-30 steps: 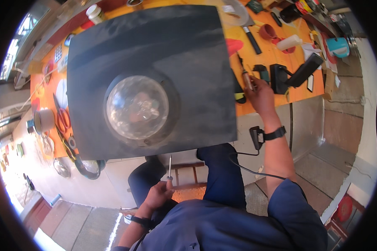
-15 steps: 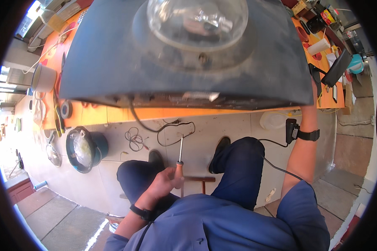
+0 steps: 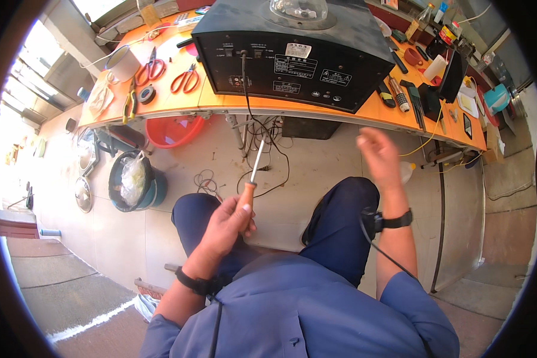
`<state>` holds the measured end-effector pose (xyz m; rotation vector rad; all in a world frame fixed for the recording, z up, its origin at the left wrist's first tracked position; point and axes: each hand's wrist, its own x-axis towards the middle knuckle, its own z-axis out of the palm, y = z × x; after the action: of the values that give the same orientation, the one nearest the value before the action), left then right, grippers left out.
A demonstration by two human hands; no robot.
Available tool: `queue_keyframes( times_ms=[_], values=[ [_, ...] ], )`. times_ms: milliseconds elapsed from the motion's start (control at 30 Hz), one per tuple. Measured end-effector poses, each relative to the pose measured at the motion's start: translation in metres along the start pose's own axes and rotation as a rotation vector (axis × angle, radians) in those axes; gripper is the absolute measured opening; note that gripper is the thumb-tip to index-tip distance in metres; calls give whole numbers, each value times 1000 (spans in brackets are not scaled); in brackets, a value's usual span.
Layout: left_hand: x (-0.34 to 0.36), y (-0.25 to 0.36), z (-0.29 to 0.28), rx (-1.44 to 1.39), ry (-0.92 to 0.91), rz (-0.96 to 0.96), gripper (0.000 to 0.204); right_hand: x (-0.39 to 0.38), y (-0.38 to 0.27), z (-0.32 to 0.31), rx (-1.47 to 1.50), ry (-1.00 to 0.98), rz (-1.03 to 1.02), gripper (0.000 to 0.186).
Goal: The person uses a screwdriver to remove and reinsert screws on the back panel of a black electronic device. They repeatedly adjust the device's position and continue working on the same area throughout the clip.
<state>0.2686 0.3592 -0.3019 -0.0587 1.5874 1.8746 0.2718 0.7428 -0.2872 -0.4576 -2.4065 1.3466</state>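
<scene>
A screwdriver [image 3: 249,194] with an orange handle and a bright shaft points up and away, its handle gripped in my left hand [image 3: 225,225] above my left thigh. My right hand [image 3: 380,156] is raised just in front of the table's edge, over my right knee. Its fingers are loosely apart and nothing is in them. Beyond both hands, a large black box-shaped device [image 3: 304,76] rests on the orange table [image 3: 173,109], its labelled panel facing me. A clear round glass dome [image 3: 298,7] is on its top, and a black cord [image 3: 249,89] hangs from the panel.
Red-handled scissors [image 3: 185,82], pliers [image 3: 129,102] and black tape [image 3: 147,94] lie left of the device. A utility knife [image 3: 398,95] lies to its right. Under the table are a red basin [image 3: 174,132] and loose cables; a dark bucket [image 3: 155,190] stands on the floor at left.
The view has shifted, so the device sits farther away and its panel shows. My right hand has come back from the device's right side. The screwdriver stays in my left hand.
</scene>
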Motion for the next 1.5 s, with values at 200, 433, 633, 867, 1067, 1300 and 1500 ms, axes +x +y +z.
queue_keyframes(
  times_ms=[200, 433, 633, 867, 1067, 1300, 1500],
  values=[
    [-4, 44, 11, -4, 87, 150, 34, -37, -78, 100, 588, -646, 72, 37],
    [19, 60, 10, 162, 226, 391, 42, -22, -131, 170, 900, -803, 283, 36],
    [23, 69, -3, 386, 377, 471, 49, -8, -144, 193, 989, -746, 263, 30],
    [13, 97, -4, 452, 400, 681, 50, 5, -174, 193, 1102, -695, 173, 29],
    [15, 122, 4, 706, 530, 895, 45, 17, -189, 184, 1196, -680, 135, 29],
    [21, 134, 6, 841, 592, 987, 49, 25, -196, 182, 1225, -673, 100, 29],
    [22, 135, 6, 887, 600, 1002, 49, 26, -197, 182, 1242, -667, 122, 29]
  ],
)
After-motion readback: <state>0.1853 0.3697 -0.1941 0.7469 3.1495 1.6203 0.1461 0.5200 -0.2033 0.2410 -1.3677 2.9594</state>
